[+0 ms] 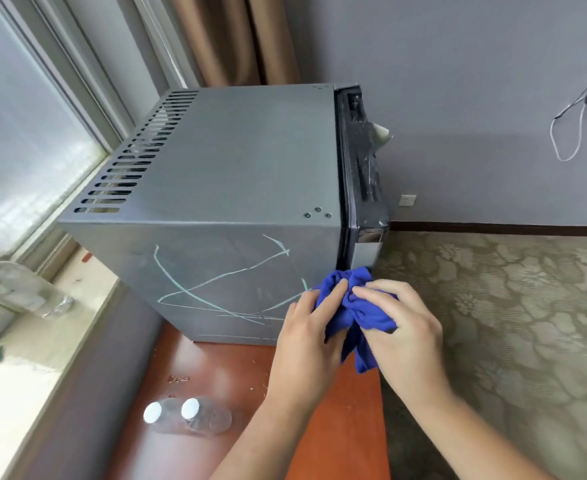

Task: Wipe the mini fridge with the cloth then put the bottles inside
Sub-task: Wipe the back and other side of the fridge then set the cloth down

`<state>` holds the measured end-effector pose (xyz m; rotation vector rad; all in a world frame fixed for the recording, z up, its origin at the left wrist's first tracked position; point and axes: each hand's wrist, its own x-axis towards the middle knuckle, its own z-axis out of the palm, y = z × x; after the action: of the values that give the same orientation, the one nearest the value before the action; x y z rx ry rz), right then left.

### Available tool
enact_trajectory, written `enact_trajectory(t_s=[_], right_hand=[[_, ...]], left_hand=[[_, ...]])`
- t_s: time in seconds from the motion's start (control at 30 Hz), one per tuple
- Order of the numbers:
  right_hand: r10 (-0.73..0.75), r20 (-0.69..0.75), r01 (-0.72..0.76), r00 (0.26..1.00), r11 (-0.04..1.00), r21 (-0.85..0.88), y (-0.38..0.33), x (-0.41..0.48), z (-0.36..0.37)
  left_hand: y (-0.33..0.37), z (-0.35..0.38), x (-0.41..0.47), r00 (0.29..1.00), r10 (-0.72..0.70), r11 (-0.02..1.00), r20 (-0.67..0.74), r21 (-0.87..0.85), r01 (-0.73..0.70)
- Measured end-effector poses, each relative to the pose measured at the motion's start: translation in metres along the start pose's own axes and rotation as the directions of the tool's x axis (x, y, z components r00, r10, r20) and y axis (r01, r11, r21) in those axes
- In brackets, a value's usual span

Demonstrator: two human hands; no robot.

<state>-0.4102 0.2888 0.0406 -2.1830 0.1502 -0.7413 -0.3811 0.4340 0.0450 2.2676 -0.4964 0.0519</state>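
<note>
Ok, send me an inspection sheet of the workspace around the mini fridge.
Surface: reddish wooden top under the mini fridge.
Job's things: pale scribbles on the fridge's near side; blue cloth bunched at that side's lower corner by the door; two capped bottles on the wooden top; a third bottle, blurred, on the window sill.
Clutter: small flecks on the wooden top.
Grippers: left hand and right hand both grip the blue cloth.
Cables: thin cable looped on the wall, upper right.
Surroundings: window, curtain, patterned carpet, wall socket.
</note>
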Motion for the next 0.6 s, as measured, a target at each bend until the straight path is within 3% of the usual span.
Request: enact_trajectory(t_s=[0.13, 0.27, 0.37, 0.47, 0.6], right_hand=[[-0.178, -0.11, 0.189, 0.978, 0.976, 0.104, -0.03, 0.021, -0.023], [-0.318, -0.031, 0.317, 0.948, 0.922, 0.222, -0.036, 0.037, -0.026], [-0.26, -0.045, 0.263, 0.965, 0.93, 0.258, -0.021, 0.037, -0.013], [-0.069, -0.089, 0.087, 0.994, 0.973, 0.212, -0.005, 0.024, -0.002], [0.06, -0.056, -0.044, 0.997, 0.967, 0.251, -0.006, 0.015, 0.0]], left_hand=[[0.032, -0.027, 0.007, 0.963, 0.115, 0.993, -0.246, -0.005, -0.12], [0.036, -0.046, 0.021, 0.923, 0.046, 0.998, -0.381, -0.01, -0.054], [0.025, -0.043, 0.018, 0.926, -0.011, 1.0, -0.376, 0.018, 0.019], [0.011, -0.029, 0.007, 0.95, -0.092, 0.996, -0.297, -0.03, 0.087], [0.003, -0.022, 0.004, 0.968, -0.049, 0.998, -0.245, -0.043, 0.04]])
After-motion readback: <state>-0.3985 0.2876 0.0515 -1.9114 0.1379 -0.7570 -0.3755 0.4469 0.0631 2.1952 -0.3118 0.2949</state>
